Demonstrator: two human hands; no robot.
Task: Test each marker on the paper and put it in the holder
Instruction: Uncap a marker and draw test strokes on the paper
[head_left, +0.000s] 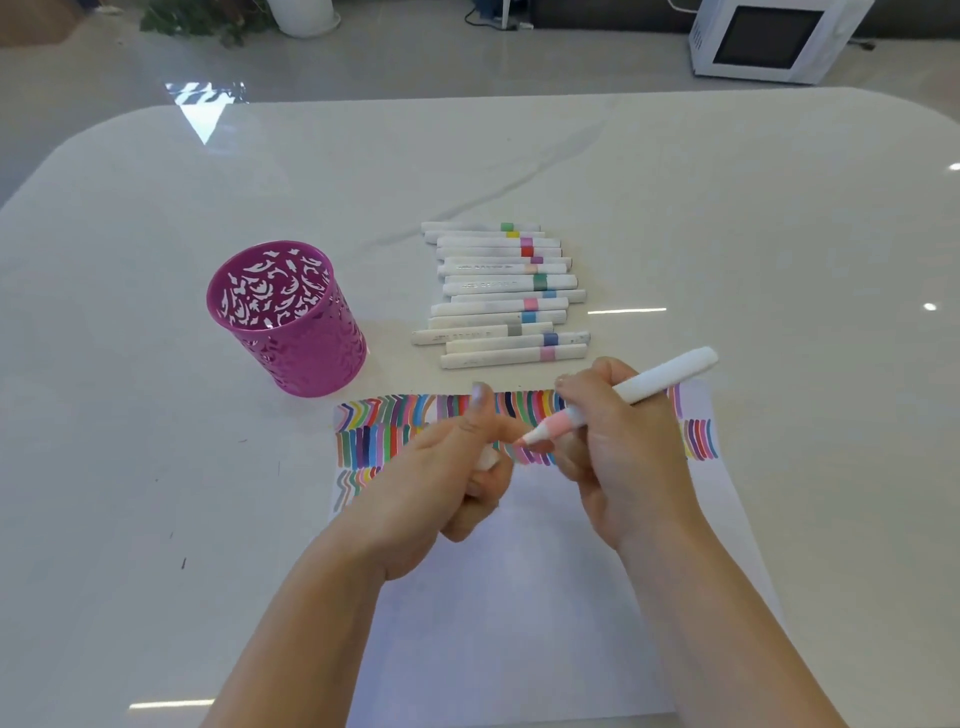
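Right hand (618, 457): gripping uncapped pink marker (665, 375), tip over paper (519, 597);
Left hand (447, 478): curled round white cap (488, 458);
Holder (301, 332): upright, toward table's (727, 208) left edge;
Capped markers (504, 296): row mid-table

Right hand (618, 457) holds uncapped pink marker (665, 375) over paper (519, 597); left hand (447, 483) seemingly grips its cap (488, 459).
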